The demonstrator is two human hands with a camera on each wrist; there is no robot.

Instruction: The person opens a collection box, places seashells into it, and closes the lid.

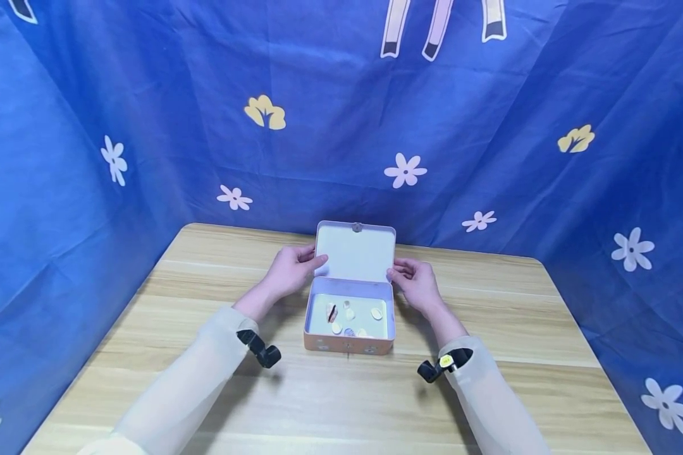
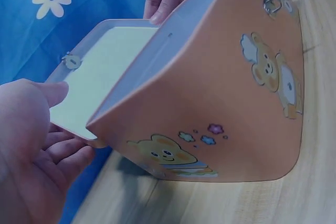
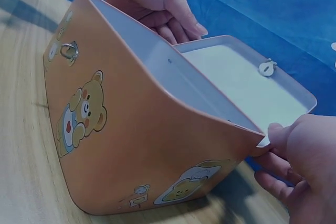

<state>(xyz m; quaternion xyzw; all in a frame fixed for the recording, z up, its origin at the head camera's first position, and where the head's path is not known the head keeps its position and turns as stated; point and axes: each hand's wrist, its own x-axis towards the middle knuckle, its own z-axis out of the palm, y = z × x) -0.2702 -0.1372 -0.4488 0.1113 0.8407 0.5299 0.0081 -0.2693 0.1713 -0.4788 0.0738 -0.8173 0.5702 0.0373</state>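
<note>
An orange tin box (image 1: 332, 344) with bear pictures sits on the table, its hinged lid (image 1: 355, 253) tilted up and back. Inside lie several small seashells (image 1: 377, 313), one of them brown with a dark slit. My left hand (image 1: 291, 272) pinches the lid's left edge, thumb on the inner face and fingers behind, as the left wrist view also shows. On the opposite side my right hand (image 1: 420, 285) pinches the lid's lower right edge near the hinge. A metal clasp (image 3: 266, 68) is on the lid's free edge, and a metal loop (image 3: 69, 51) on the box front.
The box stands toward the far side of a wooden table (image 1: 341, 404). Blue cloth (image 1: 330, 158) with flower prints hangs behind the table and along both sides. Each wrist carries a small black camera (image 1: 260, 349).
</note>
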